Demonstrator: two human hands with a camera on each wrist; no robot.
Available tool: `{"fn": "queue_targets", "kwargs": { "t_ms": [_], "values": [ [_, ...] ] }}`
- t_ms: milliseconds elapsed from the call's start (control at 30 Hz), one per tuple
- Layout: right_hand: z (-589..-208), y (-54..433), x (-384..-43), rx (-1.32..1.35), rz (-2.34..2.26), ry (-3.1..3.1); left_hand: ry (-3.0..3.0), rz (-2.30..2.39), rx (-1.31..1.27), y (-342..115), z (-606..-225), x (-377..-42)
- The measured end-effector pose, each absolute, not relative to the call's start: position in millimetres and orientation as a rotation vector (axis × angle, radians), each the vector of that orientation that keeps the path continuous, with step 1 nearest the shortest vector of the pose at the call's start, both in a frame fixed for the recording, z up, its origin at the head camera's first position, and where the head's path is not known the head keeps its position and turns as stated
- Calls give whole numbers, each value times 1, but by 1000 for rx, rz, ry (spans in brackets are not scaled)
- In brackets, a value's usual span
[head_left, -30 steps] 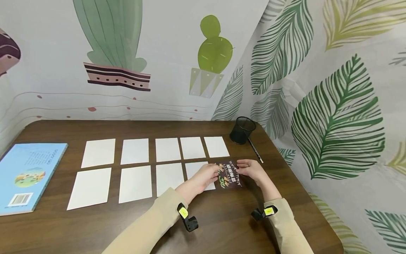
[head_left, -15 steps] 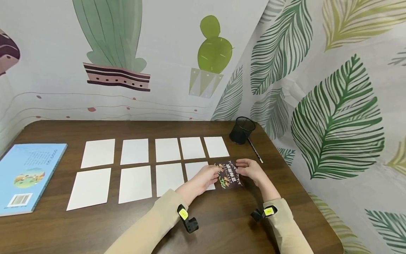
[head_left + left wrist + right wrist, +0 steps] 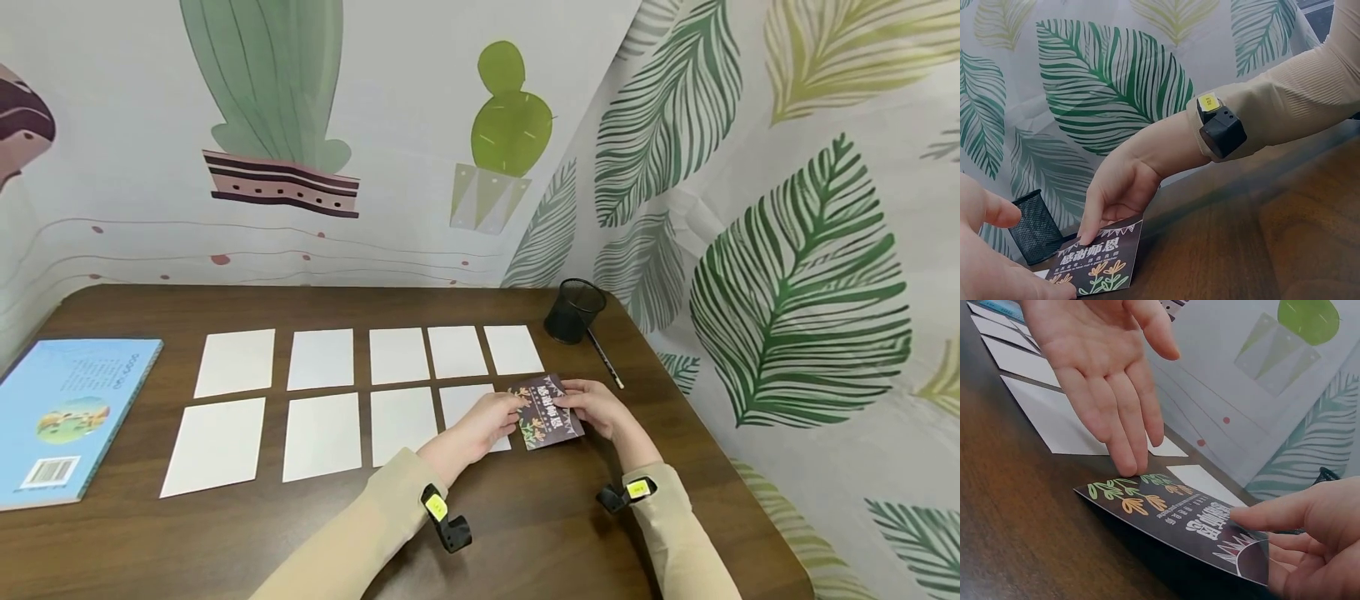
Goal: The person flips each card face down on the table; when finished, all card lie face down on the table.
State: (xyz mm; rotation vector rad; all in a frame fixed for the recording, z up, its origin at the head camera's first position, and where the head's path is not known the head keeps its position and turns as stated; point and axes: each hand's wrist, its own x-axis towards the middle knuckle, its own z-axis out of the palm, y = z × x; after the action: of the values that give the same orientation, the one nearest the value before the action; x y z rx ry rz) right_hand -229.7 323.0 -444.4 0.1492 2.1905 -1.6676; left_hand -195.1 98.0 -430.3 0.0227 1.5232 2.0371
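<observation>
A dark card (image 3: 549,421) with white lettering and printed orange and green flowers is at the right end of the front row of white cards. Its near edge is tilted up off the table in the right wrist view. My right hand (image 3: 597,406) pinches the card's right side, thumb on top and the other fingers below. From the left, my left hand (image 3: 483,427) reaches over a white card (image 3: 467,400); its straight fingers touch the dark card's left edge (image 3: 1129,484), thumb held apart in the right wrist view.
White cards (image 3: 399,356) lie face up in two rows across the brown table (image 3: 225,542). A blue book (image 3: 112,375) is at the far left. Back right stands a black mesh pen holder (image 3: 573,315), a pencil (image 3: 606,360) lying beside it.
The dark card has turned slightly and its near right corner has shifted toward me. My right thumb now lies over its right part. The left hand has barely moved.
</observation>
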Motion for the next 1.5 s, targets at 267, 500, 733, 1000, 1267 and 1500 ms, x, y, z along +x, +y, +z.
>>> {"fn": "queue_targets", "kwargs": {
  "t_ms": [267,500,733,1000,1267,1500],
  "values": [
    [-447,322,-231,116,-1671,2112,1526,2034,28,99,-430,-196],
    [-443,321,-229,97,-1682,2148,1544,2035,32,99,-432,-195],
    [-422,304,-229,117,-1795,2222,1828,2057,101,92,-423,-193],
    [-409,268,-228,100,-1864,2223,1923,2138,139,91,-413,-194],
    [-406,253,-228,84,-1963,2196,2158,2077,85,90,-410,-197],
    [-402,244,-227,-11,-1981,2167,2326,1997,183,86,-408,-200]
  ]
}}
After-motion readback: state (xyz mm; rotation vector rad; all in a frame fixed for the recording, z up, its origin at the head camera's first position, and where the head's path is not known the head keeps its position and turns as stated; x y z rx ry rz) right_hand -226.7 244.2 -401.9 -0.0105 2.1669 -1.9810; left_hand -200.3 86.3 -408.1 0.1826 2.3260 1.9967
